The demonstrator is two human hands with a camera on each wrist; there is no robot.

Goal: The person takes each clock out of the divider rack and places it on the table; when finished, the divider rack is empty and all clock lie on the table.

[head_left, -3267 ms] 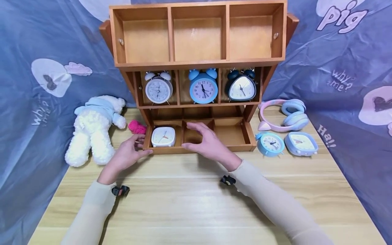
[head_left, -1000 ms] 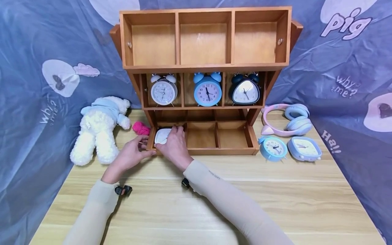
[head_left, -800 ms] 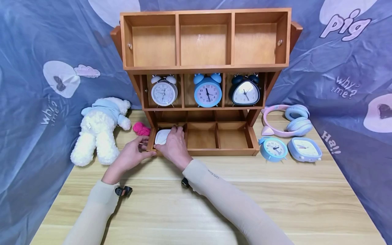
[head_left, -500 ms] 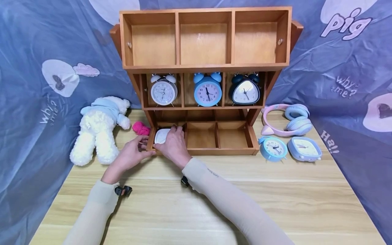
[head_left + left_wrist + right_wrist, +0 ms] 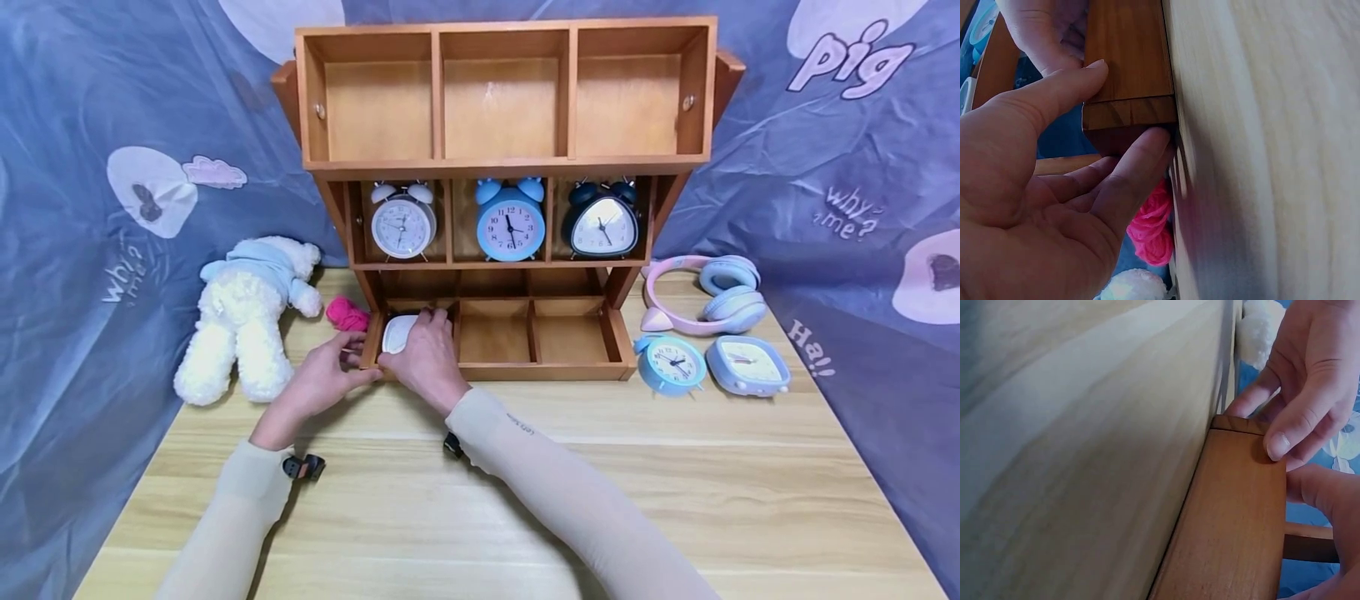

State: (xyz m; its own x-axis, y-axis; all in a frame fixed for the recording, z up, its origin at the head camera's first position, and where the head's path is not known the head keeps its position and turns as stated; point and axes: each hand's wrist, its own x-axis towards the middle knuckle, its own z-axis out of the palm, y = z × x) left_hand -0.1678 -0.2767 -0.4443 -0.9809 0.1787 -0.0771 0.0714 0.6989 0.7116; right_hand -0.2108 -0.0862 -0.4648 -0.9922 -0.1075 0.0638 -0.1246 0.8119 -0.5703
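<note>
My right hand (image 5: 426,354) reaches into the lower left compartment of the wooden shelf (image 5: 543,371) and grips a white square alarm clock (image 5: 397,332), covering its right part. Its thumb is at the clock's front; the fingertips are hidden behind the hand. At the same end, my left hand (image 5: 318,379) pinches the front corner of the bottom tray. In the left wrist view, the left thumb (image 5: 1075,87) lies on the tray's front board (image 5: 1129,56) and the fingers bear on its end. The right wrist view shows both hands close together at that corner; the clock is out of sight there.
The middle row holds a white clock (image 5: 403,227), a blue clock (image 5: 512,227) and a black clock (image 5: 602,225). At right are headphones (image 5: 731,292), a round blue clock (image 5: 671,364) and a square blue clock (image 5: 747,365). A plush bear (image 5: 243,321) and pink yarn (image 5: 347,314) lie left.
Since 3.3 s ago, my right hand has moved left from the middle compartment onto the white square clock and grips it. Over the last second both hands stay almost still. The left keeps its hold.
</note>
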